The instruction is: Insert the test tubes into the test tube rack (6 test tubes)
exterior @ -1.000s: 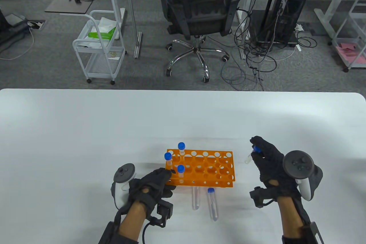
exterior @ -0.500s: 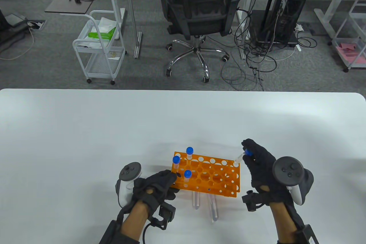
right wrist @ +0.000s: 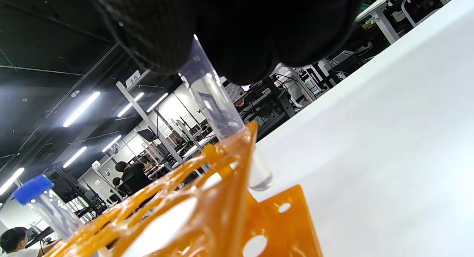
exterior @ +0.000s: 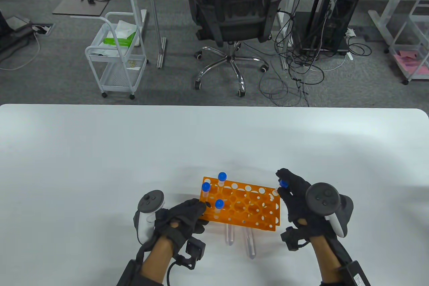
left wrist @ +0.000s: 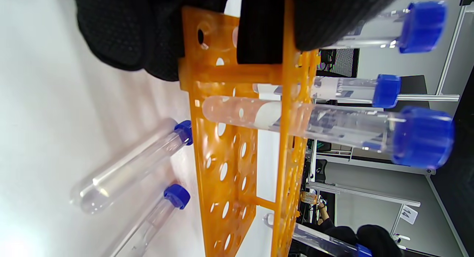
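Note:
The orange rack [exterior: 246, 209] sits near the table's front, skewed. My left hand [exterior: 197, 210] grips its left end. Three blue-capped tubes [exterior: 205, 186] stand in its left holes, also seen in the left wrist view [left wrist: 422, 136]. My right hand [exterior: 282, 186] pinches a fourth tube [exterior: 283, 183] by its capped top. In the right wrist view this tube [right wrist: 216, 105] passes through the top plate's far right corner hole, its tip below the plate. Two loose tubes [exterior: 250, 245] lie on the table in front of the rack, their caps hidden under it in the table view; both show in the left wrist view [left wrist: 133, 164].
The white table [exterior: 100, 165] stretches wide behind and to both sides of the rack. Beyond its far edge are an office chair [exterior: 231, 14], a white cart [exterior: 117, 54] and cables on the floor.
The rack has shifted right and turned, its front now over the loose tubes' caps. My right hand has moved left and down, bringing its tube into the rack's far right corner hole.

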The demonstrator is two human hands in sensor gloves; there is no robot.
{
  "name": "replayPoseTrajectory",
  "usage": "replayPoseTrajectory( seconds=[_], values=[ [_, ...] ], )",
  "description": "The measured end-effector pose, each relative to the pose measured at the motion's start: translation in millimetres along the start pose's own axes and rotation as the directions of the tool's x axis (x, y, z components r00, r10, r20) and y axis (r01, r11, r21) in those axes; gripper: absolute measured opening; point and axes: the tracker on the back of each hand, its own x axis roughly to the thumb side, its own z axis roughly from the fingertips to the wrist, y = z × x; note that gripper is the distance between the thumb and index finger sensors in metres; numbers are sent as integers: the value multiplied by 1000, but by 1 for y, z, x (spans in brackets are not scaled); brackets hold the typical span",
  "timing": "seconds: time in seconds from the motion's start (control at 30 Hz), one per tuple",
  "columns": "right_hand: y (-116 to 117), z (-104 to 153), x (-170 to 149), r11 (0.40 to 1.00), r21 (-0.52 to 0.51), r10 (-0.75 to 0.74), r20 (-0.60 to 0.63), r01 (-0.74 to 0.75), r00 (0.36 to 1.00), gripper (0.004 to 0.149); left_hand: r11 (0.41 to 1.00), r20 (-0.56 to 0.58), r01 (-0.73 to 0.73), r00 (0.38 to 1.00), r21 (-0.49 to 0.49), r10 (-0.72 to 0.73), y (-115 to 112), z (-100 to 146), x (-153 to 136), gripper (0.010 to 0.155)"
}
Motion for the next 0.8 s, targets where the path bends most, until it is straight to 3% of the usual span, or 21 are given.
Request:
replayPoseTrajectory(
  seconds=[0.57, 0.8],
  values=[
    [6, 0, 1, 999, 18, 42, -6, -42, 999, 57, 1000, 18, 5, 1000, 18, -5, 2, 3, 1, 43],
    [6, -1, 2, 999, 38, 36, -4, -36, 999, 65, 999, 2, 1, 1000, 36, -1, 5, 3, 0, 43]
  ],
)
